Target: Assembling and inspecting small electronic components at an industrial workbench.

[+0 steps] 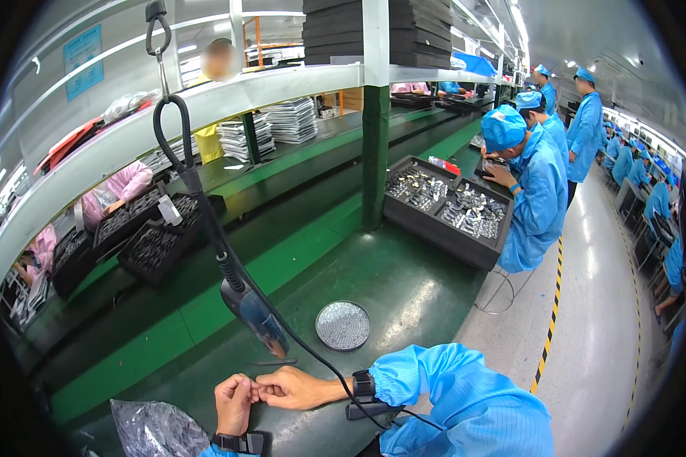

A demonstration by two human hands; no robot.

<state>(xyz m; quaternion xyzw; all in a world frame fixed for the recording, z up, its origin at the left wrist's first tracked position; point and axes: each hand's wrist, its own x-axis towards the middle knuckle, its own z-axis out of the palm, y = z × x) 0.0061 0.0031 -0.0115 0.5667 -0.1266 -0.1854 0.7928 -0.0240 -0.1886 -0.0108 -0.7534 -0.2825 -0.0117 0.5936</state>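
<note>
Low in the head view, my left hand [233, 402] and my right hand [296, 387] meet fingertip to fingertip over the green bench. Both are closed in a pinch; whatever lies between the fingers is too small to make out. Just beyond them an electric screwdriver [253, 312] hangs tip down on a coiled black cord. A thin dark strip [276, 362] lies near its tip. To the right of the screwdriver sits a round dish [343, 326] with a dotted, silvery surface. A clear plastic bag [158, 430] of dark contents rests left of my left hand.
A black box [450, 217] of small metal parts stands at the bench's right edge, beside a co-worker in blue [530, 183]. A green post [374, 156] rises from the bench. The screwdriver's cable [312, 354] crosses over my right wrist. Black trays [164, 236] lie across the line.
</note>
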